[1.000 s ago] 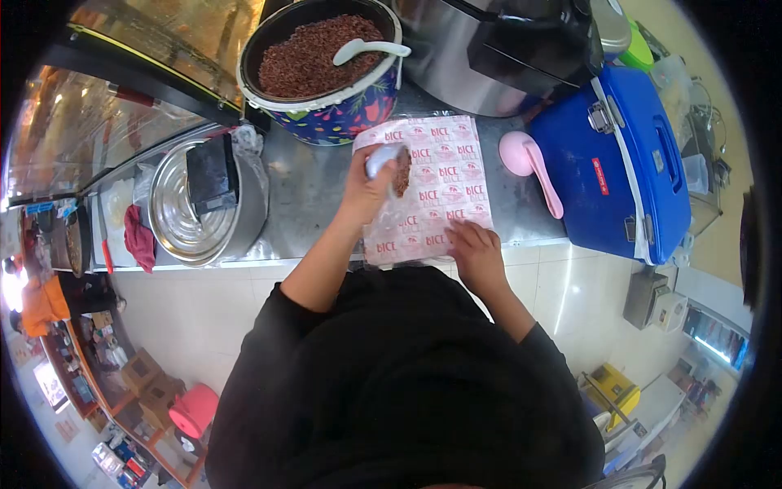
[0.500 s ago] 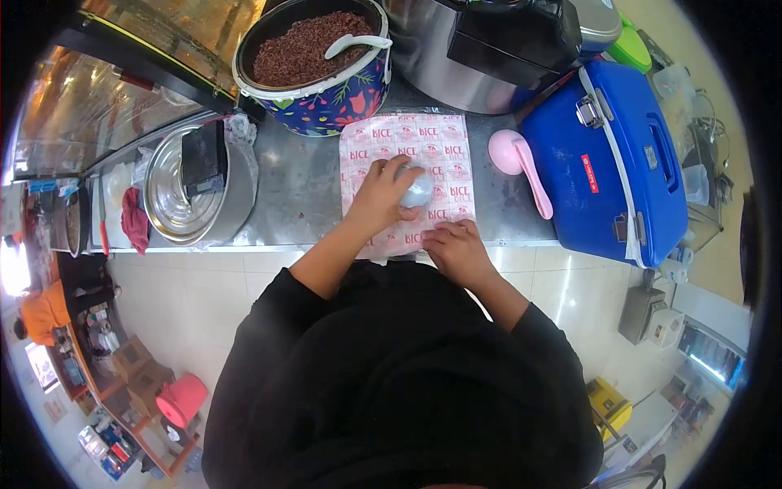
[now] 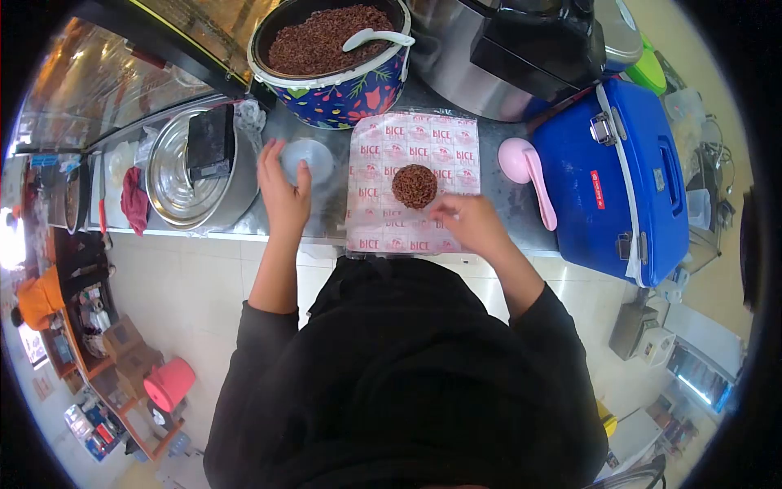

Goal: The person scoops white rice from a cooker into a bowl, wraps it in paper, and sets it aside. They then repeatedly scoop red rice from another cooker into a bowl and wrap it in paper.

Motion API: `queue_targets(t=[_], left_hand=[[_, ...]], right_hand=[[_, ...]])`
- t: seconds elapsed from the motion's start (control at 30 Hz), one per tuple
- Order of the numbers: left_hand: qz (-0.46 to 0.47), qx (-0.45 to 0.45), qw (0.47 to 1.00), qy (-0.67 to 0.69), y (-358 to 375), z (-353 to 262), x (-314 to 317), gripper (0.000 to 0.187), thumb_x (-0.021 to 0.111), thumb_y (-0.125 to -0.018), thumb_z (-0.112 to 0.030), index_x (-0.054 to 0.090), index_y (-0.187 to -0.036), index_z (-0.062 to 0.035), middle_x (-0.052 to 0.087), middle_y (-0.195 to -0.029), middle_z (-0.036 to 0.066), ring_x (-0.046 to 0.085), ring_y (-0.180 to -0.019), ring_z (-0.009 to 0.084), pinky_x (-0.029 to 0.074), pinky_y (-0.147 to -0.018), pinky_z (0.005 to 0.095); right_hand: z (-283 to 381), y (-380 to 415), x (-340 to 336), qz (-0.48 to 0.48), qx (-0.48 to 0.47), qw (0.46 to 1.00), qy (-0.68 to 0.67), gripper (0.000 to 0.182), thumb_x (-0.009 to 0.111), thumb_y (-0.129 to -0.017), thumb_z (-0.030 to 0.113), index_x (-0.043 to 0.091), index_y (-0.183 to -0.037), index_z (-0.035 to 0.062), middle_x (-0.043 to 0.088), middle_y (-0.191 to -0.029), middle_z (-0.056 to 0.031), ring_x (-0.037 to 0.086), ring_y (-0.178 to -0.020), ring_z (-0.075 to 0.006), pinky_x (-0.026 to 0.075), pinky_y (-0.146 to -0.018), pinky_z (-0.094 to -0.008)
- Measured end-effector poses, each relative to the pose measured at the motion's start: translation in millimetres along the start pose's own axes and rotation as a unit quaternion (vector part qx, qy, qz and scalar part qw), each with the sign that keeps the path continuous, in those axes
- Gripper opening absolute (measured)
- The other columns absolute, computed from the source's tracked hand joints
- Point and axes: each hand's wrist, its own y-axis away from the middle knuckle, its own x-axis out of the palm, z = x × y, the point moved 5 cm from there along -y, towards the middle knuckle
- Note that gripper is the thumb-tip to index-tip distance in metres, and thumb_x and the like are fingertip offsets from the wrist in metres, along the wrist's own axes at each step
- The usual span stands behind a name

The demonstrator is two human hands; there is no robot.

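Observation:
A round mound of dark red-brown rice [image 3: 415,187] sits on a square of white paper [image 3: 379,232] printed with pink lettering. My right hand [image 3: 475,225] is over the paper's right side, fingers drawn together in a pinch with the tips right at the mound's lower right edge; what they hold, if anything, is too small to make out. Left of the paper, a small translucent round bowl [image 3: 314,165] rests on the metal counter. My left hand [image 3: 282,187] is beside it, fingers stretched out and the thumb overlapping the bowl.
Behind the paper stands a flowered tub [image 3: 342,103] of the same rice with a white spoon [image 3: 379,37] in it. A pink ladle [image 3: 528,171] and a blue cooler box [image 3: 611,191] are to the right. A lidded steel pot [image 3: 175,200] stands at left.
My left hand has moved left with the bowl, uncovering the rice mound on the paper. My right hand has shifted from the paper's lower edge up to the mound.

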Motion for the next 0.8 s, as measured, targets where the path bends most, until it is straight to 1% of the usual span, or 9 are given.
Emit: queue_targets(t=[0.1, 0.17, 0.23, 0.37, 0.47, 0.53, 0.67, 0.77, 0.8], left_hand=[[-0.041, 0.124, 0.991, 0.028, -1, -54, -17, 0.031, 0.065, -0.077, -0.008, 0.059, -0.107, -0.0053, 0.063, -0.104, 0.014, 0.058, -0.099, 0.0324, 0.044, -0.089, 0.0457], [0.111, 0.213, 0.966, 0.098, 27, -75, 11, 0.028, 0.067, -0.072, -0.009, 0.062, -0.099, -0.0067, 0.064, -0.101, 0.01, 0.058, -0.101, 0.0272, 0.046, -0.089, 0.0433], [0.212, 0.342, 0.9, 0.17, 49, -109, 37, 0.035, 0.067, -0.071, -0.012, 0.061, -0.105, -0.0075, 0.063, -0.109, 0.009, 0.056, -0.109, 0.0261, 0.045, -0.093, 0.0425], [0.248, 0.364, 0.89, 0.116, 71, -114, 77, 0.037, 0.062, -0.075, -0.016, 0.061, -0.112, -0.0091, 0.059, -0.12, 0.006, 0.055, -0.113, 0.0247, 0.044, -0.097, 0.0414], [0.254, 0.368, 0.89, 0.087, 74, -109, 83, 0.037, 0.058, -0.078, -0.016, 0.061, -0.114, -0.0099, 0.057, -0.126, 0.005, 0.053, -0.116, 0.0255, 0.043, -0.099, 0.0421], [0.257, 0.362, 0.894, 0.066, 69, -106, 79, 0.038, 0.056, -0.08, -0.017, 0.059, -0.117, -0.0103, 0.055, -0.129, 0.005, 0.051, -0.119, 0.0252, 0.041, -0.1, 0.0431], [0.238, 0.302, 0.922, 0.045, 64, -96, 80, 0.04, 0.057, -0.08, -0.018, 0.058, -0.119, -0.0117, 0.054, -0.129, 0.004, 0.049, -0.12, 0.0249, 0.039, -0.101, 0.0449], [0.221, 0.242, 0.942, 0.072, 56, -98, 76, 0.039, 0.058, -0.081, -0.02, 0.059, -0.119, -0.0124, 0.055, -0.127, 0.004, 0.049, -0.119, 0.0241, 0.038, -0.101, 0.0469], [0.2, 0.232, 0.949, 0.081, 54, -97, 76, 0.04, 0.058, -0.081, -0.021, 0.059, -0.12, -0.0122, 0.055, -0.127, 0.003, 0.049, -0.119, 0.0243, 0.038, -0.101, 0.0483]], right_hand=[[-5, -26, -10, -0.06, 0.016, 0.997, -0.038, 0.012, 0.067, -0.083, 0.018, 0.07, -0.09, 0.0078, 0.07, -0.079, -0.0102, 0.067, -0.073, -0.0256, 0.052, -0.069, -0.0342], [-17, -41, -8, -0.083, 0.034, 0.993, -0.078, 0.01, 0.068, -0.084, 0.011, 0.07, -0.09, 0.0044, 0.072, -0.085, -0.0093, 0.069, -0.077, -0.0191, 0.052, -0.071, -0.0324], [-29, -53, -5, -0.048, 0.069, 0.992, -0.09, 0.011, 0.067, -0.085, 0.012, 0.07, -0.091, 0.0036, 0.072, -0.086, -0.0092, 0.067, -0.076, -0.017, 0.051, -0.07, -0.032], [-57, -68, -6, -0.053, 0.053, 0.994, -0.076, 0.014, 0.065, -0.087, 0.016, 0.071, -0.093, 0.0037, 0.071, -0.085, -0.0094, 0.066, -0.074, -0.0166, 0.051, -0.068, -0.0305], [-50, -71, -26, -0.071, 0.143, 0.987, 0.019, 0.018, 0.065, -0.088, 0.02, 0.071, -0.094, 0.0043, 0.071, -0.084, -0.0091, 0.065, -0.073, -0.0177, 0.05, -0.068, -0.0301], [-54, -67, -18, -0.017, 0.126, 0.992, 0.019, 0.019, 0.067, -0.086, 0.022, 0.071, -0.093, 0.0047, 0.071, -0.084, -0.0086, 0.065, -0.07, -0.0184, 0.05, -0.067, -0.0308], [-44, -48, -13, 0.052, 0.1, 0.994, 0.007, 0.02, 0.07, -0.083, 0.021, 0.071, -0.096, 0.0056, 0.072, -0.086, -0.0082, 0.063, -0.067, -0.0172, 0.05, -0.065, -0.03], [-60, -46, -13, 0.028, 0.114, 0.992, -0.051, 0.022, 0.072, -0.079, 0.02, 0.072, -0.098, 0.0089, 0.071, -0.083, -0.0089, 0.067, -0.075, -0.0215, 0.051, -0.069, -0.0333], [-63, -47, -15, 0.006, 0.112, 0.992, -0.052, 0.021, 0.07, -0.081, 0.018, 0.071, -0.101, 0.009, 0.07, -0.081, -0.0079, 0.066, -0.073, -0.0187, 0.05, -0.067, -0.0318]])
